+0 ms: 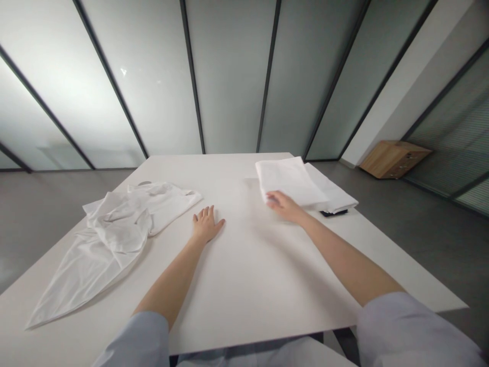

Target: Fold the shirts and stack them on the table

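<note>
My left hand (206, 224) lies flat on the white table with its fingers spread, and nothing is in it. Raised a little over the table's right side, my right hand (283, 206) grips the near left edge of a folded white cloth (292, 178). Partly under and beside that cloth lies another folded white cloth (331, 189). A dark flat object (334, 213) shows beneath its near edge; its kind I cannot make out. To the left of my left hand, a loose white cloth (114, 229) lies crumpled across the table.
The white table (229, 306) extends from my body toward a frosted glass wall (229, 76) with dark frames. A grey round thing (144, 183) peeks out behind the crumpled cloth. On the grey floor at the right stands a wooden cabinet (393, 159).
</note>
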